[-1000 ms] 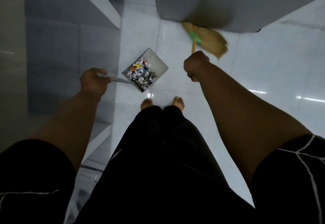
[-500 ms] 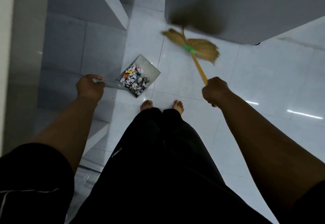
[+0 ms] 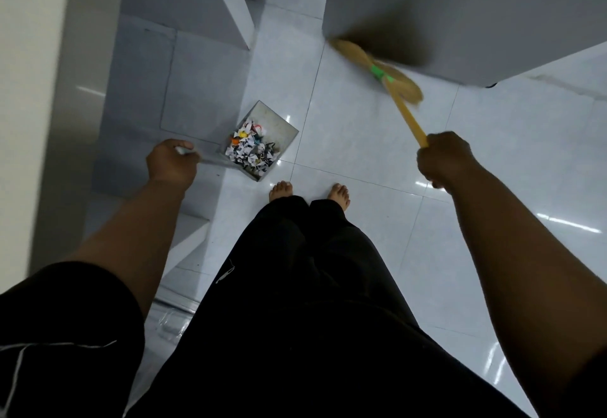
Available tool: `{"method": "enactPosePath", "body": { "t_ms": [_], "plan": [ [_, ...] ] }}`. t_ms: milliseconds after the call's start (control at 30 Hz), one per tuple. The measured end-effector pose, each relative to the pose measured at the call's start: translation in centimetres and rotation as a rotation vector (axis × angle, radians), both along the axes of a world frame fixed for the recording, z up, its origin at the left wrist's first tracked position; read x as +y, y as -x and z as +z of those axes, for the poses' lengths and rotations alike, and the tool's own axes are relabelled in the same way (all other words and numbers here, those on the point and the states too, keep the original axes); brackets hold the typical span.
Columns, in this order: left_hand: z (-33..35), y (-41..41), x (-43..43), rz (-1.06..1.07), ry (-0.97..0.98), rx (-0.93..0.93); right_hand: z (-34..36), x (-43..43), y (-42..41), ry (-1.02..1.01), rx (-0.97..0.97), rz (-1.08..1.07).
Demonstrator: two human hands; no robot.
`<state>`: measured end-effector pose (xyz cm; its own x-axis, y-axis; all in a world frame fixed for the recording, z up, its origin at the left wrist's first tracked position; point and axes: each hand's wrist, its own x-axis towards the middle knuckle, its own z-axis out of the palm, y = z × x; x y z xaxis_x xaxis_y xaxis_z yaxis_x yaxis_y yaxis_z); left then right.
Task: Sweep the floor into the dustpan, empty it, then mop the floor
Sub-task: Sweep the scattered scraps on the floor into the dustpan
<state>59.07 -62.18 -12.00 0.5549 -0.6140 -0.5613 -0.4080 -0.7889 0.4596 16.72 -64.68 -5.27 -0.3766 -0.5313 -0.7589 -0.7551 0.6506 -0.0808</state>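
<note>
Two bare feet [image 3: 281,189] stand on a glossy white tiled floor [image 3: 361,141]. The left hand [image 3: 170,164] is clenched round the handle of one metal dustpan [image 3: 279,128], loaded with paper scraps [image 3: 251,150], just ahead of the left foot. The right hand [image 3: 445,159] grasps one straw broom [image 3: 387,76] by its yellow handle, its blurred bristles at the foot of a grey panel [image 3: 460,7] beyond.

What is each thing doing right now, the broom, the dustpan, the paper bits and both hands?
broom: blurred, bristles low by the grey cabinet.
dustpan: holding scraps, not emptied.
paper bits: heaped in dustpan.
left hand: grips dustpan handle.
right hand: grips broom handle.
</note>
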Motion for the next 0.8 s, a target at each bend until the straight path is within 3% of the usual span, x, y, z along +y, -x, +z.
{"method": "enactPosePath", "body": {
  "t_ms": [167, 333, 600, 800],
  "plan": [
    [-0.7, -0.1, 0.5, -0.061, -0.023, -0.074, -1.9, -2.5, -4.9, -0.101, -0.086, 0.013],
    [-0.8, 0.1, -0.1, -0.118, -0.037, -0.12, -0.6, -0.5, -7.8, -0.194, -0.098, 0.189],
    [-0.4, -0.7, -1.5, -0.179, -0.119, -0.056, 5.1, 2.9, -1.8, -0.065, -0.109, 0.347],
    [-0.2, -1.6, -1.2, -0.155, -0.108, -0.062, 5.4, 5.3, 0.9, -0.027, 0.033, 0.461]
  ]
}}
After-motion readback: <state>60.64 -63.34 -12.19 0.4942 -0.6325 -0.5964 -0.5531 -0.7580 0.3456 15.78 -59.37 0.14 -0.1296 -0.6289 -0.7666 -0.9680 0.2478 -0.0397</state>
